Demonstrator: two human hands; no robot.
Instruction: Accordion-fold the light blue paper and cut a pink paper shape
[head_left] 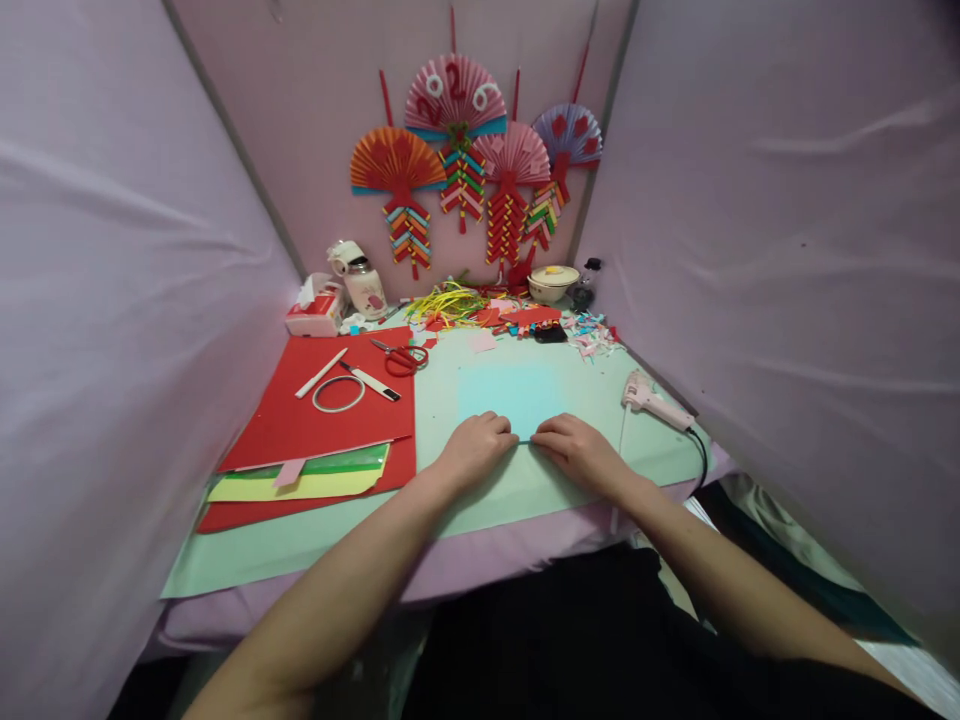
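A sheet of light blue paper (511, 388) lies flat on the pale green table cover (442, 395) in front of me. My left hand (480, 446) is closed at its near edge, with fingertips pinching the paper. Close beside it, my right hand (574, 450) pinches the same edge, leaving a small gap between the two hands. A narrow darker strip of the edge shows between my fingertips; whether it is folded over I cannot tell.
At left, red sheets (300, 425) carry a white pen (321, 373), a utility knife (371, 382), a ring (338, 394) and red-handled scissors (401, 357). A glue gun (656, 402) with a cord lies right. Behind are paper scraps (592, 335), a bottle (365, 287) and a lidded bowl (553, 284).
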